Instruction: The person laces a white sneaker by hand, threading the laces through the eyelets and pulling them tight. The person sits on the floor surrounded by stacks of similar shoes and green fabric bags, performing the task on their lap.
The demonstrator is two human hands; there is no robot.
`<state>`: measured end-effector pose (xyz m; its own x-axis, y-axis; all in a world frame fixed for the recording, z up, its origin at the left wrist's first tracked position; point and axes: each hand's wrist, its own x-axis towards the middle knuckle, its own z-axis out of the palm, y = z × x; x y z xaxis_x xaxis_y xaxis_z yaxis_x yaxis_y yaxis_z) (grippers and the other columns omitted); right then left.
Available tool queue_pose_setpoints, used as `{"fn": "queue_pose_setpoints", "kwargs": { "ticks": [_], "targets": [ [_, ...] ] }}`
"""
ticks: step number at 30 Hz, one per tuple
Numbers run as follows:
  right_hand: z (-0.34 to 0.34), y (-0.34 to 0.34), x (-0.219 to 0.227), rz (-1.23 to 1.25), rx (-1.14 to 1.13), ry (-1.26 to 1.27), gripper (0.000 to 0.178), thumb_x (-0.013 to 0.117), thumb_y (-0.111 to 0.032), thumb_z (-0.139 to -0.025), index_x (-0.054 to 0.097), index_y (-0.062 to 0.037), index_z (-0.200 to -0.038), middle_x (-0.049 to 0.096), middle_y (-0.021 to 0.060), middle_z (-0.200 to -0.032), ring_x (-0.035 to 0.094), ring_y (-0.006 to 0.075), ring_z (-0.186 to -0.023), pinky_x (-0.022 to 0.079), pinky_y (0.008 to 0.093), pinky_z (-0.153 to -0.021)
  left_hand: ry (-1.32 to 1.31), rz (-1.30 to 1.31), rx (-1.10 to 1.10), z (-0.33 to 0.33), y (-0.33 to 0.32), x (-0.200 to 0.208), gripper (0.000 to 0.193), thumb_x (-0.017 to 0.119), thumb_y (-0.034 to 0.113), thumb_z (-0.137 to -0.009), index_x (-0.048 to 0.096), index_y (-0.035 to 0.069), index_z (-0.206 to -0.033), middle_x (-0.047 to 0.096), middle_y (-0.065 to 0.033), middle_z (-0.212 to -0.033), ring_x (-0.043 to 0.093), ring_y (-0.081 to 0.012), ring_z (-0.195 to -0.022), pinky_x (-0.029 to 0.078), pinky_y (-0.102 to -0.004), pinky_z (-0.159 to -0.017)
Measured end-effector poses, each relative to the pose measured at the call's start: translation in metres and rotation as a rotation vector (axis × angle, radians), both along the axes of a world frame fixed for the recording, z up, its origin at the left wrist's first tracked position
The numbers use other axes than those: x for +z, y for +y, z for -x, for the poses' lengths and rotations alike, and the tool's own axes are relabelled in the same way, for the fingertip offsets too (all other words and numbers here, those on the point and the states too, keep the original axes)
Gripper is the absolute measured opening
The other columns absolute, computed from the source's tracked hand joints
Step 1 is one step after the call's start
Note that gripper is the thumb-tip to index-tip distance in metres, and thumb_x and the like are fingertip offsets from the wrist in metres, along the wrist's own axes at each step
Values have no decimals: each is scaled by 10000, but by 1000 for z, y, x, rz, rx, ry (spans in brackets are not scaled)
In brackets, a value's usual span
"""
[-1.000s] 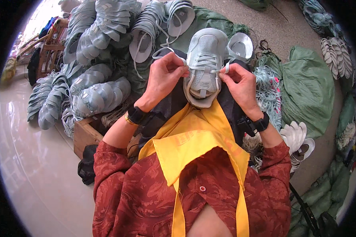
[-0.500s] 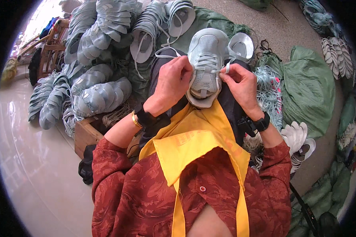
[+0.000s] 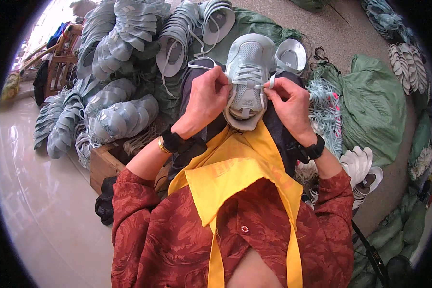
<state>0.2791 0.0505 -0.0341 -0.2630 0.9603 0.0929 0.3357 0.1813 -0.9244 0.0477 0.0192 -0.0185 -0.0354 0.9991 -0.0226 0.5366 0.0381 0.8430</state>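
A pale grey-blue shoe upper [image 3: 249, 55] lies across my lap, its toe pointing away from me. A light shoelace [image 3: 250, 72] crosses its tongue in several rows. My left hand [image 3: 207, 96] is closed in a pinch at the upper's left edge, on a lace whose loose end loops out to the left. At the right edge my right hand [image 3: 289, 103] pinches the lace between thumb and forefinger. Just beyond that hand, on the right, lies another upper [image 3: 291, 55] with a white rim.
Stacks of nested grey-blue uppers [image 3: 124, 117] fill the left side, above a wooden box [image 3: 103, 165]. A bundle of pale laces [image 3: 323, 108] and a green sack [image 3: 374, 113] lie to the right. White uppers [image 3: 357, 165] sit near my right forearm. A yellow apron [image 3: 240, 158] covers my lap.
Both hands stay at the shoe upper's edges with the lace pinched. The whole view has shifted very slightly; little else differs.
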Motion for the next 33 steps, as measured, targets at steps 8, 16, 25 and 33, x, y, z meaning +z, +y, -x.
{"fn": "queue_pose_setpoints", "kwargs": {
  "ticks": [8, 16, 25, 33],
  "targets": [
    [-10, -9, 16, -187, -31, -185, 245, 834, -76, -806, 635, -21, -936, 628, 83, -809, 638, 186, -677, 527, 331, -624, 166, -126, 69, -1, -8, 10, 211, 774, 18, -835, 564, 17, -857, 554, -47, -756, 547, -121, -662, 476, -282, -609],
    [-2, -13, 15, -243, 103, -269, 248, 759, -60, -837, 622, -8, -1037, 643, 153, -922, 665, 342, -818, 549, 409, -738, 113, -266, -18, -2, -10, -5, 151, 724, -15, -854, 582, -3, -903, 557, -97, -801, 583, -202, -661, 475, -313, -604],
    [8, -21, 5, -194, -1, -319, 242, 645, 13, -866, 593, -8, -1101, 676, 181, -947, 683, 376, -860, 553, 451, -755, 218, -283, -109, -3, -19, 8, 241, 734, 52, -842, 564, -7, -1002, 548, -138, -871, 592, -309, -788, 494, -399, -709],
    [11, -18, 22, -465, 276, -745, 252, 631, 37, -804, 598, 9, -1052, 629, 162, -937, 676, 345, -889, 571, 411, -771, 513, -310, -262, -8, -23, 6, 220, 597, 4, -878, 505, -47, -1072, 506, -208, -1001, 517, -395, -979, 458, -467, -854]
  ]
}}
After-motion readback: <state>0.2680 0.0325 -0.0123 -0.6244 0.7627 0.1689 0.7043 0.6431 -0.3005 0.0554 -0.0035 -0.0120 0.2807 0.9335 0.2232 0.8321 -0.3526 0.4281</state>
